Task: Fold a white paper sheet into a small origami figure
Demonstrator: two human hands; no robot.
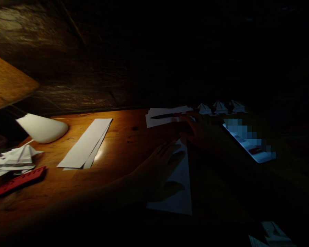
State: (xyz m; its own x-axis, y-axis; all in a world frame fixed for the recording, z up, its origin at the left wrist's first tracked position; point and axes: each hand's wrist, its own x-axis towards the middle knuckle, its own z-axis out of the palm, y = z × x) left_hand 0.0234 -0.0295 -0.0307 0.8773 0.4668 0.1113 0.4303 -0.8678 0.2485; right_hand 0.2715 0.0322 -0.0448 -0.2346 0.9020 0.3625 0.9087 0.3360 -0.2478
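The scene is very dark. My left hand (157, 171) lies flat with fingers spread on a long white paper strip (181, 195) on the wooden table (126, 133). My right hand (199, 132) rests at the strip's far end, fingers spread, close to a stack of white sheets (164, 115). A dark knife or cutter with a red handle (167, 116) lies on that stack, just beyond my right fingers.
A folded white sheet (86, 144) lies left of centre. A white lamp head (42, 128), crumpled folded paper (12, 159) and a red ruler-like piece (18, 181) sit at the left. Folded paper shapes (220, 108) stand at the back. A lit phone (249, 140) lies at the right.
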